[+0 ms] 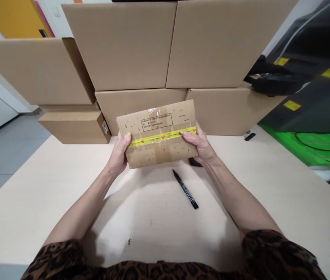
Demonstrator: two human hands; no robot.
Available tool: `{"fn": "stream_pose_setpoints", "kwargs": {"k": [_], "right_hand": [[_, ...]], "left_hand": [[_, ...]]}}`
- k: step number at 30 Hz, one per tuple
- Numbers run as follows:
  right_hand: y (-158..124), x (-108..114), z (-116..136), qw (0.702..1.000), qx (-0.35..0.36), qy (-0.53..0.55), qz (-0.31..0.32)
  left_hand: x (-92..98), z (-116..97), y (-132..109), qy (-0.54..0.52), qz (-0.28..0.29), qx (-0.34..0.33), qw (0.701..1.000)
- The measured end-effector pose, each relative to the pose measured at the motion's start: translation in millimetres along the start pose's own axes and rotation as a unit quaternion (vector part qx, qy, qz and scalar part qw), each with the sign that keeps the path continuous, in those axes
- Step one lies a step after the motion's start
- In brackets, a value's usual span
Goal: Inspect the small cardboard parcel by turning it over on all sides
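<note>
A pale, wood-grained table (65,190) spreads across the view, marked by a small dark scuff (129,241) between six and seven o'clock, taking the held box as the dial's centre and twelve as straight ahead. That box, a small brown cardboard box with yellow printed tape across it (157,134), is held up above the table, its broad face tilted towards the wearer; the printing in its black-lined frame is too small to read. The left hand (120,152) pinches its nine o'clock end and the right hand (199,146) its three o'clock end, both thumbs on the near face.

On the table, a slim black pen (185,189) lies slantwise at five o'clock, a dark object partly hidden by the box and right hand (195,163) sits at four, and a small black rectangular piece (250,137) lies at three. Large plain brown cardboard cartons (124,46) are stacked two high from eleven to one. At nine, a low brown cardboard box with a white label (74,128) stands beneath another large carton (33,72).

Beyond the table, grey tiled floor (0,171) shows between eight and nine, a yellow panel (16,17) at ten, a dark grey surface with yellow patches (307,105) between two and three, and a bright green surface carrying a black cable (295,151) at three.
</note>
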State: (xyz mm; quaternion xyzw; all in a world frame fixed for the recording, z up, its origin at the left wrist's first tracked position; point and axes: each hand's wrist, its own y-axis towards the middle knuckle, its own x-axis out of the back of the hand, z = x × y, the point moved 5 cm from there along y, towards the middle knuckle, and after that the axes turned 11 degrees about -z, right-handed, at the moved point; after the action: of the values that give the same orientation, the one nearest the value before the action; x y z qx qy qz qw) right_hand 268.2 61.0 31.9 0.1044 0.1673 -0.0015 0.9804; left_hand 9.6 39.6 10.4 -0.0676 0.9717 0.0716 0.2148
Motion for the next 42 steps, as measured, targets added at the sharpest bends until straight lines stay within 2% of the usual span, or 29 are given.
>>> {"fn": "stream_pose_setpoints", "kwargs": {"k": [4, 8, 11, 16, 21, 24, 27, 31, 34, 37, 39, 40, 42], "right_hand": [[0.5, 2.9, -5.0, 1.0, 0.015, -0.006, 0.015], [1.7, 7.1, -12.6, 0.999, 0.003, 0.015, -0.031], [-0.2, 4.1, -13.5, 0.998, 0.012, 0.038, -0.053], [-3.1, -0.7, -9.3, 1.0, 0.006, 0.028, -0.003], [-4.1, 2.4, -8.8, 1.0, 0.003, 0.004, 0.023], [-5.0, 0.7, -8.1, 0.999, 0.023, -0.023, 0.024], [-4.3, -1.3, -4.3, 0.999, 0.042, -0.007, 0.005], [-1.2, 1.8, -4.9, 0.997, 0.007, 0.037, -0.063], [1.3, 5.6, -7.1, 0.994, -0.01, 0.039, -0.101], [4.9, 13.7, -2.9, 0.988, 0.024, 0.041, -0.144], [6.5, 20.3, 3.9, 0.982, 0.062, 0.047, -0.172], [6.6, 22.9, 7.6, 0.979, 0.081, 0.05, -0.181], [5.1, 24.9, 14.5, 0.975, 0.116, 0.045, -0.184]], "left_hand": [[-3.9, -1.7, -2.4, -0.007, -0.007, -0.01, 1.0], [-9.2, -7.6, -5.1, 0.015, 0.017, -0.021, 1.0], [-5.5, -9.3, -2.2, 0.012, 0.019, -0.01, 1.0], [5.4, -9.0, 3.2, -0.014, -0.015, -0.002, 1.0], [1.9, -10.7, -1.2, -0.032, -0.025, -0.045, 0.998], [2.2, -17.3, -2.1, 0.014, -0.005, -0.123, 0.992], [3.7, -28.6, -3.3, 0.12, 0.043, -0.245, 0.961], [6.0, -38.3, -6.4, 0.241, 0.081, -0.375, 0.892], [3.1, -38.1, -11.2, 0.3, 0.101, -0.438, 0.841], [-5.2, -31.4, -20.4, 0.328, 0.141, -0.465, 0.81], [-10.1, -24.1, -25.9, 0.335, 0.156, -0.446, 0.815], [-11.7, -20.1, -27.7, 0.331, 0.157, -0.423, 0.829], [-13.5, -12.5, -29.9, 0.292, 0.152, -0.358, 0.874]]}}
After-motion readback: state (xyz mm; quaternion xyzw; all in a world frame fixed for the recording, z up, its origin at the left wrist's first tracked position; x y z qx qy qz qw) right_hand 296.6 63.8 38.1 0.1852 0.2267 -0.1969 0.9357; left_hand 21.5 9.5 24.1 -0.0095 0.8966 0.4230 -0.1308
